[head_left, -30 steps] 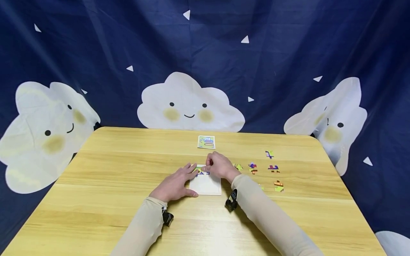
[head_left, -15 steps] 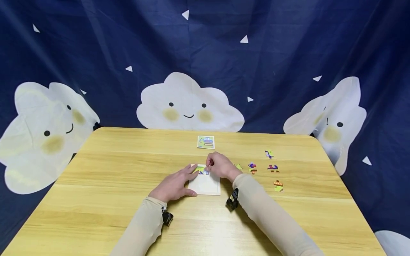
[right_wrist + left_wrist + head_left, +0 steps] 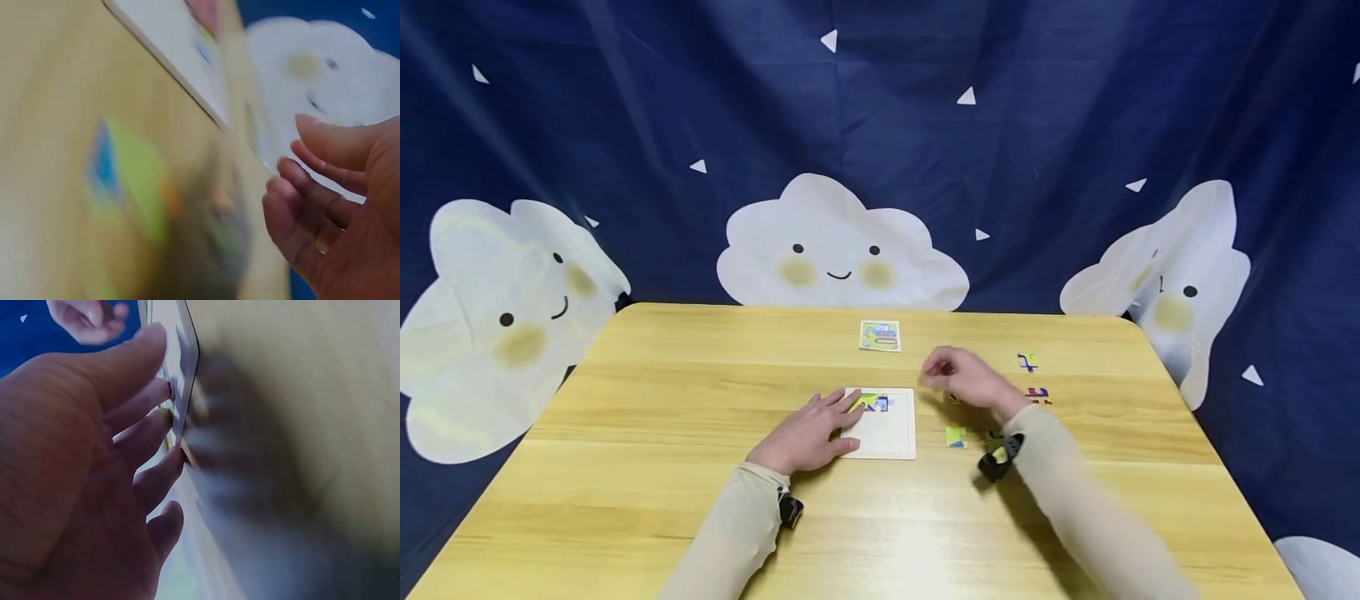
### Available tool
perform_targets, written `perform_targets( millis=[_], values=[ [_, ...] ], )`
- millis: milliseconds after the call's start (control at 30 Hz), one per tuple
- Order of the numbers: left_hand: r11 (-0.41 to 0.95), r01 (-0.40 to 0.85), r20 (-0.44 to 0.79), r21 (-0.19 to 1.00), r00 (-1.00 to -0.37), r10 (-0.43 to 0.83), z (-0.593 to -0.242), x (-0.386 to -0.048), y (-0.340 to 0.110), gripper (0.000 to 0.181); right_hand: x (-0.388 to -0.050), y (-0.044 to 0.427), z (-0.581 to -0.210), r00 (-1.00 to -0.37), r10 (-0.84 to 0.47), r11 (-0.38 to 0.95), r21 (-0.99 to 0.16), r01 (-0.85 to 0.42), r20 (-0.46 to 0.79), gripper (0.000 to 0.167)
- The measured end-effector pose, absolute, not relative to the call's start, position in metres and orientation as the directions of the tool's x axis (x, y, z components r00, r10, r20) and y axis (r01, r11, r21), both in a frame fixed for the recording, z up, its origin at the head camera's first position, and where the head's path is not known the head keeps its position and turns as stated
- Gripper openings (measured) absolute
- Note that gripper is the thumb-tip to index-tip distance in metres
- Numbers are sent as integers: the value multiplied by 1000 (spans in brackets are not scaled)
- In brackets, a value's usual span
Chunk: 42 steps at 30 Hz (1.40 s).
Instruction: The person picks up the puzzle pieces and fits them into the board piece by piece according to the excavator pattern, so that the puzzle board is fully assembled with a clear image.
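Note:
A white puzzle board (image 3: 887, 437) lies on the table with a raised rim. Joined puzzle pieces (image 3: 875, 403), coloured green, blue and purple, lie along its top left part. My left hand (image 3: 808, 435) rests on the board's left edge, fingers spread and thumb near the lower corner; the left wrist view has its fingertips at the rim. Off the board's upper right, my right hand (image 3: 966, 379) hovers over the table with loosely bent fingers. In the right wrist view nothing shows between thumb and fingers. Beneath that arm a green and blue puzzle piece (image 3: 134, 169) appears blurred.
Behind the board lies a square picture card (image 3: 880, 336) with a digger-like vehicle. Loose pieces lie to the right, including a purple and green one (image 3: 1027, 362) and a red and purple one (image 3: 1037, 395). The right hand and wrist partly cover others. A blue curtain (image 3: 895, 108) hangs behind the table.
My right hand has left the pieces on the board and moved right, over the loose ones. A blue and purple piece now lies uncovered in the board. The left hand stays put.

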<state>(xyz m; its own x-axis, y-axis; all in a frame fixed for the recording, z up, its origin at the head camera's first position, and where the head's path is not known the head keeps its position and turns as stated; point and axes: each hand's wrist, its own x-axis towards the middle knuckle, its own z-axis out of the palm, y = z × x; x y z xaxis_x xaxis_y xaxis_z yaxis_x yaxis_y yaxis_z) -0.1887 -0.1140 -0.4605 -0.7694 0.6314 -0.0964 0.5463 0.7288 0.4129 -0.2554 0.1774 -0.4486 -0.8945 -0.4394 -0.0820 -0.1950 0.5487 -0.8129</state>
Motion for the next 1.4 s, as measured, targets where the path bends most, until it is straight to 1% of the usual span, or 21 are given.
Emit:
perform_targets(
  millis=[67,167,333,400,500,567,633,800,967,1033,1167,1400],
  values=[
    [720,558,-90,413,-761,642,-461,-189,-114,53,-259,206,-441,-922,-386,596,-774,-214,-42,19],
    [713,567,-84,413,-756,650,-461,-189,-115,53,-267,252,-433,-948,-317,704,-673,-228,-10,20],
    [711,557,-93,428,-756,648,-462,-189,-115,54,-277,312,-441,-966,-255,805,-564,-186,-45,23],
    [713,549,-100,436,-758,644,-463,-189,-115,56,-278,324,-446,-964,-260,815,-548,-191,-49,29],
    [720,533,-109,445,-765,634,-464,-188,-116,57,-280,328,-454,-952,-304,823,-513,-244,-36,35],
    [723,525,-113,449,-770,628,-465,-188,-117,58,-281,326,-458,-945,-326,833,-481,-273,-29,36],
    [725,514,-116,458,-774,622,-465,-188,-118,59,-282,324,-461,-944,-327,842,-463,-276,-33,32],
    [726,498,-123,474,-779,614,-465,-187,-118,60,-286,322,-464,-956,-289,848,-479,-228,-57,21],
    [728,491,-129,479,-780,612,-464,-187,-118,61,-289,324,-465,-963,-267,837,-507,-208,-44,21],
    [730,486,-134,481,-782,609,-463,-188,-118,62,-288,325,-464,-968,-250,827,-526,-196,-33,19],
    [735,476,-145,483,-785,603,-464,-188,-117,62,-283,328,-463,-979,-202,806,-571,-155,-19,10],
    [741,460,-156,490,-790,593,-467,-188,-117,62,-276,322,-461,-988,-155,739,-666,-102,-21,6]
  ],
)
